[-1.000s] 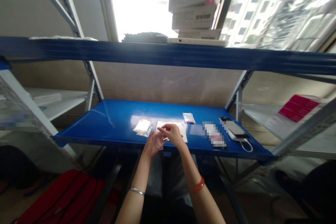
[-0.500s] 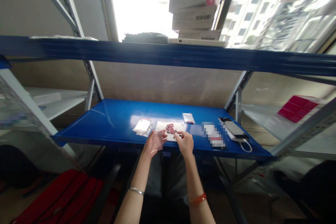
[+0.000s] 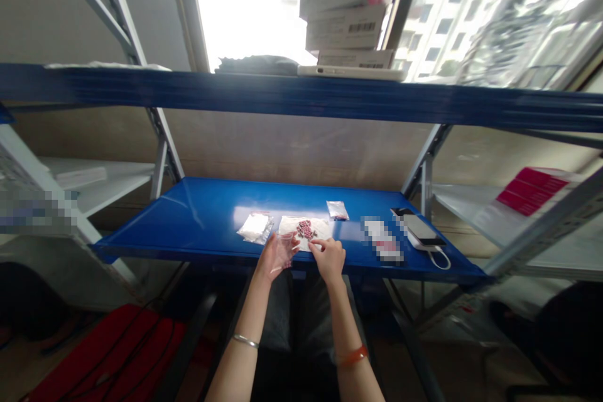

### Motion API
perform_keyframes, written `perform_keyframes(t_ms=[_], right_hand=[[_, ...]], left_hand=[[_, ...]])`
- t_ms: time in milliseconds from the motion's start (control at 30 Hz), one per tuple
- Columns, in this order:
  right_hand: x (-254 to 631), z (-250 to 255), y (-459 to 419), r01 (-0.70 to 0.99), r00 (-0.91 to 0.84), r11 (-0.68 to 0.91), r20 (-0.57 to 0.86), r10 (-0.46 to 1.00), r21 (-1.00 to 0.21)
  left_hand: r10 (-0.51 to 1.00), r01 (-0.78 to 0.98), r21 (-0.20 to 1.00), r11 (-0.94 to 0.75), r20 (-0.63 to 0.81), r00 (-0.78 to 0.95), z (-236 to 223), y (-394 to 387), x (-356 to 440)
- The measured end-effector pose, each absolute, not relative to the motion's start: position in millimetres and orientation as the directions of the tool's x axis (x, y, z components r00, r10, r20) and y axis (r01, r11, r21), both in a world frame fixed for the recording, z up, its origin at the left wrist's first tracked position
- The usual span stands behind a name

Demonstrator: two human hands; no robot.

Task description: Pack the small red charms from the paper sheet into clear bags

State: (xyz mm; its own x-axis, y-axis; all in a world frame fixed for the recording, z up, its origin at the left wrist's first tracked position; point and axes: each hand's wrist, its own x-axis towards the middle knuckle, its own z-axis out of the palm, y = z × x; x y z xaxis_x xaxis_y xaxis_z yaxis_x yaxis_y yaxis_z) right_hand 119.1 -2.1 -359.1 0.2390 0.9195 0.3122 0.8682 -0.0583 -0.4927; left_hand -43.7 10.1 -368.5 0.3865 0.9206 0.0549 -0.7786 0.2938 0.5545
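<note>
On the blue shelf (image 3: 202, 217) lies a white sheet (image 3: 321, 225) with a small heap of dark red beads (image 3: 305, 228) on it. My left hand (image 3: 276, 256) holds a small clear plastic bag (image 3: 284, 243) at the shelf's front edge, fingers curled around it. My right hand (image 3: 328, 258) rests at the sheet's near edge, its fingertips pinched together beside the beads; what they hold is too small to make out.
A clear packet of white contents (image 3: 255, 227) lies left of the sheet, a small packet (image 3: 338, 210) behind it. A phone on a white power bank with cable (image 3: 423, 233) sits at right. Boxes (image 3: 347, 12) stack on the upper shelf. Red fabric (image 3: 117, 358) lies below left.
My right hand moved from over the sheet, beside my left hand, down and right to the sheet's near edge, uncovering the red beads. The left hand stayed in place with the bag.
</note>
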Motion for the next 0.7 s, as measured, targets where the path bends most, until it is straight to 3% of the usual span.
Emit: perform_keyframes(t_ms=[200,367,567,700], right_hand=[[114.7,-362.1,-1.7,0.869,0.258,-0.048,0.368,0.893,-0.493],[114.2,-362.2,-0.2,0.796,0.31,-0.02,0.38,0.871,-0.605],[110.6,-347.5,1.7,0.553,0.348,0.205,0.447,0.824,-0.807],[101.3,-329.1,3.1,0.348,0.262,0.325,0.424,0.867,-0.88]], left_hand=[[0.92,-0.778,0.556,0.292,0.058,0.387,-368.6,9.7,-43.5],[0.922,-0.769,0.574,0.282,0.06,0.383,-369.6,9.8,-43.5],[0.929,-0.754,0.598,0.271,0.041,0.367,-374.5,12.2,-44.9],[0.926,-0.745,0.604,0.281,0.031,0.375,-376.6,13.9,-45.5]])
